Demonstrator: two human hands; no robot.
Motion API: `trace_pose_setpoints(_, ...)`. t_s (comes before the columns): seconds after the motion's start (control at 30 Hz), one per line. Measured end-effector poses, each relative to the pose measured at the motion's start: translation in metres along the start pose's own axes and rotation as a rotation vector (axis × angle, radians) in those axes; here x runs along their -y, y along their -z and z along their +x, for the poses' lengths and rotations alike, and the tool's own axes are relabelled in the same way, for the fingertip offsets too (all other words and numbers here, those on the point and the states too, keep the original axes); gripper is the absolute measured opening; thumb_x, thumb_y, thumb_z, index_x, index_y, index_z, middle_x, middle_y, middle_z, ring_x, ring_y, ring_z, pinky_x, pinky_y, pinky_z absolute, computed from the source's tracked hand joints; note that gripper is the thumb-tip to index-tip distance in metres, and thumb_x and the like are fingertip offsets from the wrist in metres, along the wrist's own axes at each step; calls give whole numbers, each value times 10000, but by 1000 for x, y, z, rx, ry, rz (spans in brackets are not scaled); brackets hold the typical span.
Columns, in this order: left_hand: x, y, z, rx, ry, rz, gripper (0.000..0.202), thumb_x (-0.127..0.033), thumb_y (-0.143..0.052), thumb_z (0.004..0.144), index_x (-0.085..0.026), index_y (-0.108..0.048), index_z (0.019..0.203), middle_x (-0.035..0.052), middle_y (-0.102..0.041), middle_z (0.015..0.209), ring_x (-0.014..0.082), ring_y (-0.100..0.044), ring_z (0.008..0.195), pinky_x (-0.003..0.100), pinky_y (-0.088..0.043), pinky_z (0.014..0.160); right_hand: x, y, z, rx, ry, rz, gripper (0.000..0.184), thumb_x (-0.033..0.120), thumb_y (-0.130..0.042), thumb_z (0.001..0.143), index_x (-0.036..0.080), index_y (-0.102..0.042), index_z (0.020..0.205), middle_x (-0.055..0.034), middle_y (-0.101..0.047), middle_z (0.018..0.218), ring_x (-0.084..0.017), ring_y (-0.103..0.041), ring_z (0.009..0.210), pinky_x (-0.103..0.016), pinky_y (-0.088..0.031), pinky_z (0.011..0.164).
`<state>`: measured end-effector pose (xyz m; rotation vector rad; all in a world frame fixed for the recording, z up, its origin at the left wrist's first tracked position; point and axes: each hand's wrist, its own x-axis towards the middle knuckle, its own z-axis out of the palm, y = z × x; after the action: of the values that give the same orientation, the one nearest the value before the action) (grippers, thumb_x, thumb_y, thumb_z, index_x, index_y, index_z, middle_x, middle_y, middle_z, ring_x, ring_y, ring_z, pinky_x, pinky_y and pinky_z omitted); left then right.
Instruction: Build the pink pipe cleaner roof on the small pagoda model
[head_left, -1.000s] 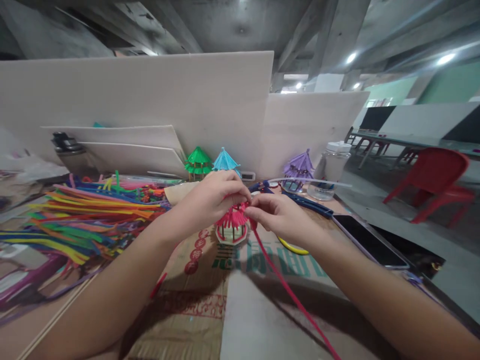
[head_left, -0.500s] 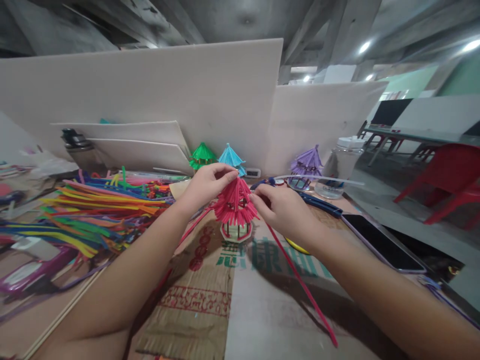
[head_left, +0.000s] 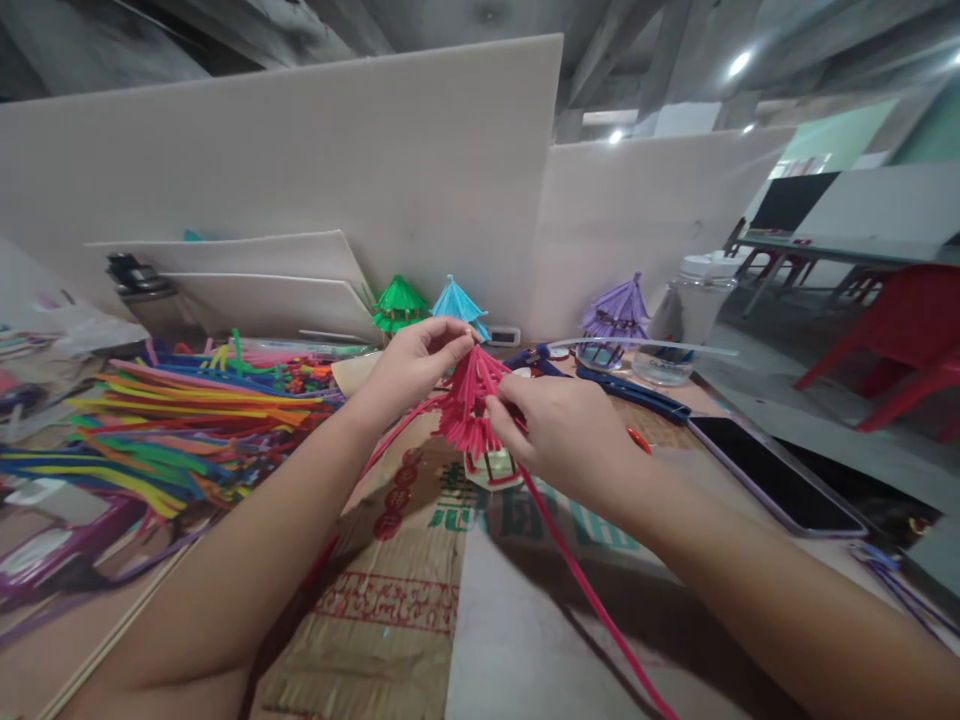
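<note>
A small pavilion model with a pink pipe-cleaner roof (head_left: 469, 400) stands tilted on the cardboard sheet (head_left: 420, 590). My left hand (head_left: 416, 365) pinches the roof's peak with thumb and fingertips. My right hand (head_left: 547, 430) is closed around the roof's right side and covers part of it. A long pink pipe cleaner (head_left: 592, 600) runs from under my right hand down toward the near right.
A heap of coloured pipe cleaners (head_left: 172, 420) lies at the left. Green (head_left: 399, 305), blue (head_left: 457, 300) and purple (head_left: 616, 312) finished pavilions stand by the white boards. A phone (head_left: 780, 485), a clear jar (head_left: 686, 315) and blue pliers (head_left: 630, 390) sit at the right.
The pavilion has tipped over to the right. My right hand has slid from the roof's edge onto its side, and my left hand has stayed at the peak.
</note>
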<state>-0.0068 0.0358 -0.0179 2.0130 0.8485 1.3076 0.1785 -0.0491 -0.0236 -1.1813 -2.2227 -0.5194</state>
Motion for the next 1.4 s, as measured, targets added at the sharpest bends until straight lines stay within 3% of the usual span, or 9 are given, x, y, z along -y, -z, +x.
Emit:
trace_pose_setpoints(0.43, -5, -3, -1, 23, -23, 35, 318, -473, -662, 848, -157, -664, 892, 47, -676, 890, 161, -586, 807, 263, -472, 731, -2, -12, 2, 44, -27, -107, 316, 271, -426, 957, 172, -659, 767, -69, -726, 679, -172, -610, 562, -312, -174, 544)
trace_pose_setpoints(1.0, -7, -4, -4, 64, -76, 49, 219, -379, -636, 901, -163, -669, 910, 41, -701, 940, 150, -614, 857, 258, -468, 798, -2, -7, 4, 107, -64, -92, 314, 274, -412, 965, 187, -668, 804, -55, -744, 735, -188, -647, 593, -317, -199, 544)
trace_pose_setpoints(1.4, -7, -5, -5, 65, -72, 74, 267, -433, -629, 897, -170, -675, 912, 47, -700, 933, 175, -624, 880, 279, -481, 817, 0, -8, 4, 168, -56, -99, 342, 297, -385, 1010, 166, -682, 901, -86, -759, 820, -212, -685, 686, -325, -242, 569)
